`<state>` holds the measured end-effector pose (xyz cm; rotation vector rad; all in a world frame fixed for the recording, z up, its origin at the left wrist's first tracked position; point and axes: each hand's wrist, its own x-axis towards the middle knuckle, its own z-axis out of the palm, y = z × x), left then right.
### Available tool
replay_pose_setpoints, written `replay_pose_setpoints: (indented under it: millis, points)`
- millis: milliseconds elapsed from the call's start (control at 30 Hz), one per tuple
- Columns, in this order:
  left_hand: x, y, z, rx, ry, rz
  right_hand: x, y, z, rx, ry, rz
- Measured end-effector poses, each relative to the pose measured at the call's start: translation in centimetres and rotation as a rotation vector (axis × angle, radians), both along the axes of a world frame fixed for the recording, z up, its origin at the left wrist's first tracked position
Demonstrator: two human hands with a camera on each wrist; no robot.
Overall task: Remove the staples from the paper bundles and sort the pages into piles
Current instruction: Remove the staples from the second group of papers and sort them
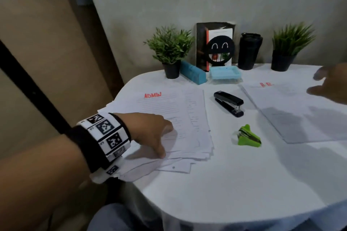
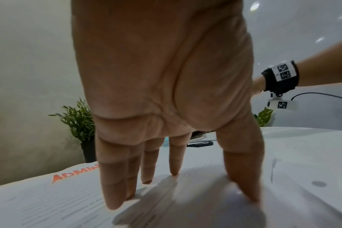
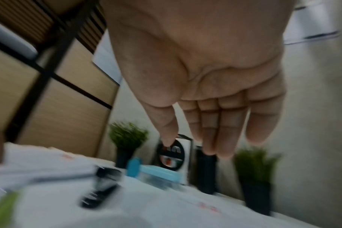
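Left hand: the left hand [image 1: 150, 129] is lying over the near part of the ADMIN pile [image 1: 169, 118], fingers straight and spread, tips [image 2: 115, 202] pressing down on the top sheet; nothing is being pinched.
Right hand: the right hand [image 1: 332, 86] is hanging in the air above the far right side of the table [image 1: 216, 184], over the second pile [image 1: 293, 107]; fingers are relaxed and nearly straight, holding nothing. The wrist view is blurred, so how high it is sitting over the paper is hard to tell.
ADMIN pile: sitting at the table's left edge, red heading toward the far side; its near sheets are fanning out unevenly, and its left corner is lying right at, perhaps over, the table's left edge.
Second pile: lying toward the right edge, marked with red letters too smeared to read.
Staple remover: the green staple remover [image 1: 248, 136] is resting between the two piles, nearer the front, touching neither.
Stapler: the black stapler [image 1: 229, 103] is lying behind it in the same gap.
Far edge: two potted plants [image 1: 170, 50], a blue case [image 1: 193, 74], a blue tray [image 1: 225, 74] and a black tumbler [image 1: 248, 50] are lining the wall side.
Open room: bare cloth is showing along the near edge and in the gap between the piles.
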<state>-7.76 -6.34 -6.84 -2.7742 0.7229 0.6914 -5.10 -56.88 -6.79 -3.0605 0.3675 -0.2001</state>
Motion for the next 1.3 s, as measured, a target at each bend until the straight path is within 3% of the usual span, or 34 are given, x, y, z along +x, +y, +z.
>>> replay_pose_setpoints:
  millis: [33,133,200,367,467,533,600,700,867,967,1033,1133,1200,1300]
  points:
    - [0.0,0.0,0.0,-0.001,-0.008,0.008,-1.9,5.4,2.0,-0.001,-0.045,0.098]
    - [0.0,-0.1,0.1,-0.012,-0.047,-0.027,-4.6,16.0,4.6,0.034,0.236,0.238]
    - [0.0,0.0,0.3,-0.089,-0.122,-0.007,-4.9,20.6,4.6,0.265,0.42,0.303]
    - [-1.8,0.9,2.1,-0.266,-0.496,0.108,-3.0,26.8,3.2,0.985,0.54,0.098]
    - [-4.9,0.6,3.1,-0.311,-0.617,0.0,-1.8,28.6,2.7,1.274,0.585,-0.031]
    - [-7.2,0.1,2.7,-0.345,-0.636,-0.108,-1.2,29.5,1.6,1.403,0.609,-0.011]
    - [-8.4,0.2,1.3,-0.35,-0.619,-0.159,-0.7,30.5,0.3,1.383,0.6,0.063]
    - [-9.4,0.1,0.4,-0.399,-0.563,-0.191,-0.2,31.2,-0.1,1.268,0.389,0.103]
    - [-8.5,1.6,5.5,-0.657,-0.448,0.106,-1.5,29.1,4.9,1.277,0.163,0.341]
    - [-4.7,4.0,9.8,-0.845,-0.711,0.226,-3.2,27.0,8.7,1.23,0.075,0.482]
    - [-2.2,5.4,12.7,-0.886,-0.764,0.347,-4.1,26.0,10.8,1.135,0.03,0.525]
    - [0.0,6.0,16.5,-1.063,-0.435,0.499,-4.9,24.8,13.0,1.115,0.004,0.55]
    - [0.2,5.6,17.5,-1.19,-0.144,0.497,-5.2,24.4,13.8,1.07,-0.006,0.58]
    - [-0.6,4.7,17.2,-1.376,0.127,0.493,-5.5,23.5,14.6,1.01,-0.028,0.624]
